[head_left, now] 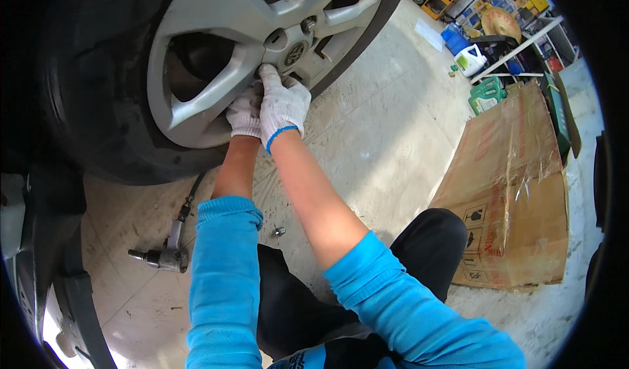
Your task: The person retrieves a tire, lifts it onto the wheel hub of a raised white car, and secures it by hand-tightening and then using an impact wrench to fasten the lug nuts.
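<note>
A silver alloy wheel [216, 100] with a black tyre [85, 100] fills the upper left. Both my hands wear white knit gloves and meet at the lower part of its hub, just below the round centre cap [296, 53]. My right hand [285, 104], with a blue glove cuff, has its fingers bent in against the hub; whatever they pinch is hidden. My left hand [244, 112] lies against a spoke, its fingertips covered by the right hand. One lug nut [308, 24] sits in a hole above the cap. Loose lug nuts [279, 231] rest on the floor beside my left forearm.
An air impact wrench [167, 256] with a black hose [195, 187] lies on the floor at the lower left. A flattened cardboard box [504, 199] is to the right. Behind it are green jugs [486, 95], a white jug [470, 60] and a cluttered shelf.
</note>
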